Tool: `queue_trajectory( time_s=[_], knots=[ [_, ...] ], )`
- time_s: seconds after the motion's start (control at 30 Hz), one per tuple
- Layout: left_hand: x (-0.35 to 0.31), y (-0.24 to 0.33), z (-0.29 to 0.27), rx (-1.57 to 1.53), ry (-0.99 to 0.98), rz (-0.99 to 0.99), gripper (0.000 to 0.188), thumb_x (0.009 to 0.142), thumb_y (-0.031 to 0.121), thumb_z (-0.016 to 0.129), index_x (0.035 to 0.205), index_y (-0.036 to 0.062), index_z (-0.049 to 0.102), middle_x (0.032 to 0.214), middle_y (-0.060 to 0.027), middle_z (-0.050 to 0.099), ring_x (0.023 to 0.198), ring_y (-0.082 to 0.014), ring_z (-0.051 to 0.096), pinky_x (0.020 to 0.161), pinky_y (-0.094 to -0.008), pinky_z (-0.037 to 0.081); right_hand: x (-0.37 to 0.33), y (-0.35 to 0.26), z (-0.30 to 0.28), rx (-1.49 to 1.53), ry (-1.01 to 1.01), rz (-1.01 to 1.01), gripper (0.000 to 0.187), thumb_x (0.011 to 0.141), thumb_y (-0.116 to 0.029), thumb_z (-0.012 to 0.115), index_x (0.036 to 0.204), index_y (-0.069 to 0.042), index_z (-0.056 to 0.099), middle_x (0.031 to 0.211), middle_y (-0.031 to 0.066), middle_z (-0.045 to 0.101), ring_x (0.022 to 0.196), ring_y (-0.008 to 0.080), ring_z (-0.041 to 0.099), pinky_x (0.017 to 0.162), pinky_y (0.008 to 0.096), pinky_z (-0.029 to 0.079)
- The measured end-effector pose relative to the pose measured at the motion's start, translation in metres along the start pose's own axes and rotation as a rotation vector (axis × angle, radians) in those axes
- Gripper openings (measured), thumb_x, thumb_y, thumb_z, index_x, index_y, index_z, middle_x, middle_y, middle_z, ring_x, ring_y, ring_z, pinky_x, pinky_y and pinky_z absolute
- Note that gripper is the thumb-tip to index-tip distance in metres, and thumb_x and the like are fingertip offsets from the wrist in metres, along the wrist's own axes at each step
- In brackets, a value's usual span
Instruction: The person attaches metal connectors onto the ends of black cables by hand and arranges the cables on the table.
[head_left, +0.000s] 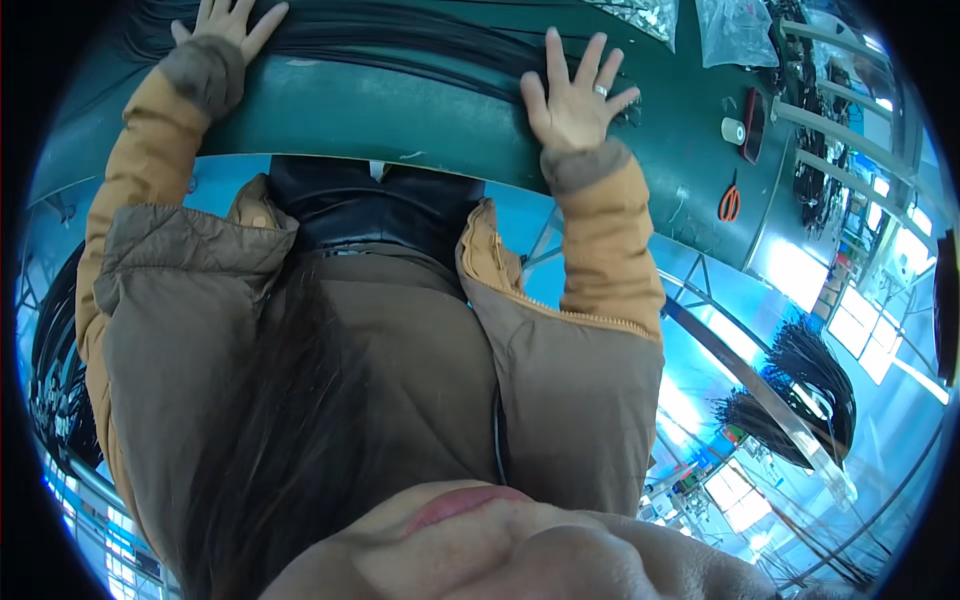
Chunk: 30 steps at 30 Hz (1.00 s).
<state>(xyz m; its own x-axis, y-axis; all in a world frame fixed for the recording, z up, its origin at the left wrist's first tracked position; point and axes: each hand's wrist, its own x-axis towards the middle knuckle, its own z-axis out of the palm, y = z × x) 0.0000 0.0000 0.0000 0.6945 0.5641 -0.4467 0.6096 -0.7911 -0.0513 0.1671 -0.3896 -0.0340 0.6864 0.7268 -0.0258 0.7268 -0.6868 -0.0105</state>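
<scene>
A long bundle of thin black cables (400, 42) lies across the green tabletop (340, 115), running left to right. At the left part of the bundle is my left hand (228, 28), its fingers spread; the fingertips are cut off by the top of the picture. My right hand (575, 100), wearing a ring, rests flat with spread fingers at the bundle's right end. Cable ends (628, 105) stick out beside its fingers. Neither hand is gripping anything.
Right of my right hand lie orange-handled pliers or snips (730, 203), a white roll (733, 131) and a dark red-edged phone-like object (753, 126). Clear plastic bags (737, 32) sit at the far right. More black cable bundles hang on a rack (820, 395) at lower right.
</scene>
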Motion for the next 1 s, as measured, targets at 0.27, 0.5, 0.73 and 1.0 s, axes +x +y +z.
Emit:
queue_trajectory(
  time_s=[0.27, 0.5, 0.73, 1.0],
  knots=[
    [0.114, -0.040, 0.050, 0.264, 0.472, -0.020, 0.076, 0.095, 0.074, 0.045, 0.161, 0.0546, 0.012, 0.175, -0.0024, 0.009, 0.159, -0.0367, 0.010, 0.112, -0.0814, 0.017, 0.030, 0.010, 0.014, 0.121, 0.045, 0.001, 0.075, 0.097, -0.064, 0.049, 0.161, -0.029, 0.035, 0.169, 0.0259, 0.016, 0.152, 0.0596, 0.009, 0.106, 0.0873, 0.005],
    [0.064, -0.050, 0.054, -0.007, 0.891, 0.056, 0.077, 0.098, 0.069, 0.046, 0.164, 0.0460, 0.015, 0.173, -0.0113, 0.013, 0.158, -0.0401, 0.012, 0.115, -0.0764, 0.018, 0.145, 0.042, -0.051, 0.548, 0.267, -0.250, 0.032, 0.095, -0.034, 0.066, 0.114, -0.008, 0.073, 0.123, 0.0288, 0.067, 0.119, 0.0428, 0.063, 0.091, 0.0460, 0.055],
    [0.050, 0.018, 0.001, -0.122, 0.432, 0.064, 0.070, 0.104, 0.054, 0.044, 0.162, 0.0179, 0.033, 0.169, -0.0188, 0.023, 0.157, -0.0419, 0.016, 0.125, -0.0615, 0.012, 0.370, 0.157, -0.017, -0.355, 0.094, -0.191, 0.030, 0.097, -0.026, 0.055, 0.103, -0.004, 0.074, 0.096, 0.0207, 0.073, 0.098, 0.0406, 0.069, 0.089, 0.0512, 0.053],
    [0.051, 0.014, 0.001, -0.117, 0.446, 0.089, 0.067, 0.104, 0.052, 0.045, 0.161, 0.0185, 0.035, 0.168, -0.0191, 0.025, 0.156, -0.0426, 0.018, 0.124, -0.0616, 0.014, 0.423, 0.148, 0.028, -0.805, 0.081, -0.438, 0.033, 0.096, -0.028, 0.055, 0.103, -0.003, 0.076, 0.102, 0.0222, 0.073, 0.103, 0.0406, 0.069, 0.094, 0.0527, 0.052]
  ],
)
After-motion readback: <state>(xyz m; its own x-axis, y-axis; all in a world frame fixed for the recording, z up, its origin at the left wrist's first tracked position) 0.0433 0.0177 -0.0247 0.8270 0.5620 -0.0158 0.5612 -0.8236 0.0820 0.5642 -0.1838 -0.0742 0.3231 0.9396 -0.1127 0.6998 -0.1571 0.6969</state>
